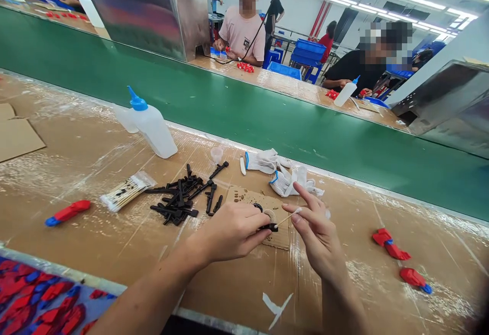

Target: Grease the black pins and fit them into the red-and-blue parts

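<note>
My left hand (233,230) is closed around a small black plastic part (269,227) and holds it over a stained cardboard square (248,197). My right hand (315,228) pinches a thin cotton swab (286,219) whose tip touches that black part. A pile of several similar black parts (183,197) lies just left of my left hand. A clear bag of cotton swabs (124,191) rests further left.
A squeeze bottle with a blue cap (153,126) stands behind the pile. White work gloves (282,174) lie by the green conveyor belt (267,116). Red and blue toy pieces (395,251) lie right, one (66,213) left. People sit across the belt.
</note>
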`<state>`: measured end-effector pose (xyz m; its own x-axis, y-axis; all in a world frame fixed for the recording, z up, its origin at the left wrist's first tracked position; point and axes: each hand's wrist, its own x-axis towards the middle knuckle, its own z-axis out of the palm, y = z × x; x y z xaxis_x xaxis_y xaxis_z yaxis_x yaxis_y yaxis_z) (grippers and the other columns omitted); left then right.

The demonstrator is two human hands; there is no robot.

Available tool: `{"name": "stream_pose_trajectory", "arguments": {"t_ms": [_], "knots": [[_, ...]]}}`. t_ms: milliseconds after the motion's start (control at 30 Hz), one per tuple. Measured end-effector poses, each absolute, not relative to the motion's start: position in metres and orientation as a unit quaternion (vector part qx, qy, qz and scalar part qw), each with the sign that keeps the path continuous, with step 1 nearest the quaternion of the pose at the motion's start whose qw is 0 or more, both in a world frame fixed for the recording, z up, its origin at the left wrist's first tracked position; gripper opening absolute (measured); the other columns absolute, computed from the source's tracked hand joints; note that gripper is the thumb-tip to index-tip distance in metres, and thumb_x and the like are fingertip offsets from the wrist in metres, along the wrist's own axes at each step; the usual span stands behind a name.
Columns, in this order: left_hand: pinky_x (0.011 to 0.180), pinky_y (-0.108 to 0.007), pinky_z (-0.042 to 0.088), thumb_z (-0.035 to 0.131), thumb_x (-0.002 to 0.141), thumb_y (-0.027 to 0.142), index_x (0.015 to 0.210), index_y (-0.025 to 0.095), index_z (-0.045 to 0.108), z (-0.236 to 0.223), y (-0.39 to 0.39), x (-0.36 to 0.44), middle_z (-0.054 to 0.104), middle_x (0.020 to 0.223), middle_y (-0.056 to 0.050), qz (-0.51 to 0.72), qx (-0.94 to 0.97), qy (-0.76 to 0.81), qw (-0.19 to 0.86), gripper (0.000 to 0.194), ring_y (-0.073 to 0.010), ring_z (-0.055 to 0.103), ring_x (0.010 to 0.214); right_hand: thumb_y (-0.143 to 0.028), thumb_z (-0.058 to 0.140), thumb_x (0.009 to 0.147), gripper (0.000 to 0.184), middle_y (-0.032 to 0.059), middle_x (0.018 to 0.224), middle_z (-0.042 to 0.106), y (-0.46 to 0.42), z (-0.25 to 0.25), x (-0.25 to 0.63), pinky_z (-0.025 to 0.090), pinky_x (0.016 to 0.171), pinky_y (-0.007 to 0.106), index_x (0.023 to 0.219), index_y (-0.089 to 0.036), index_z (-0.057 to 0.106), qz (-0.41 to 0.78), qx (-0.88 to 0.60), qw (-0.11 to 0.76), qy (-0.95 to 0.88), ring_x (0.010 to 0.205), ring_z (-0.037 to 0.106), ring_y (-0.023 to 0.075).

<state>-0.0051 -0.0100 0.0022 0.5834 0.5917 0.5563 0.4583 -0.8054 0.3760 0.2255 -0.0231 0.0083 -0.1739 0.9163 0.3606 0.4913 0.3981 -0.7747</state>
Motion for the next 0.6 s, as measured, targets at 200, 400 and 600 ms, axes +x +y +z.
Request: {"name": "stream_pose_trajectory", "arguments": {"t_ms": [200,400,600], "knots": [[0.057,-0.030,0.039,0.047,0.104,0.027,0.092,0.017,0.065,0.0045,-0.0123,-0.0028,0.064,0.071,0.001,0.335,0.889,0.297,0.093,0.024,-0.0149,0.061,0.063,-0.038,0.058,0.099,0.022,0.0027,0.159,0.048,-0.0209,0.0063,0.2296,0.041,0.109,0.055,0.112,-0.037,0.077,0.277,-0.481,0.420,-0.718,0.145,0.042,0.0309],[0.057,-0.030,0.039,0.050,0.103,0.025,0.091,0.016,0.065,0.0033,-0.0117,-0.0017,0.063,0.071,0.001,0.348,0.883,0.295,0.111,0.021,-0.0148,0.061,0.064,-0.036,0.059,0.099,0.023,0.0003,0.161,0.044,-0.0212,0.0068,0.2281,0.035,0.114,0.056,0.115,-0.040,0.075,0.281,-0.471,0.416,-0.726,0.147,0.040,0.0309],[0.058,-0.029,0.040,0.053,0.102,0.024,0.094,0.015,0.066,0.0012,-0.0118,0.0007,0.066,0.072,0.000,0.384,0.867,0.288,0.132,0.017,-0.0145,0.062,0.064,-0.039,0.057,0.100,0.027,0.0009,0.162,0.042,-0.0199,0.0098,0.2265,0.029,0.118,0.056,0.122,-0.040,0.072,0.291,-0.464,0.410,-0.730,0.148,0.038,0.0297]]}}
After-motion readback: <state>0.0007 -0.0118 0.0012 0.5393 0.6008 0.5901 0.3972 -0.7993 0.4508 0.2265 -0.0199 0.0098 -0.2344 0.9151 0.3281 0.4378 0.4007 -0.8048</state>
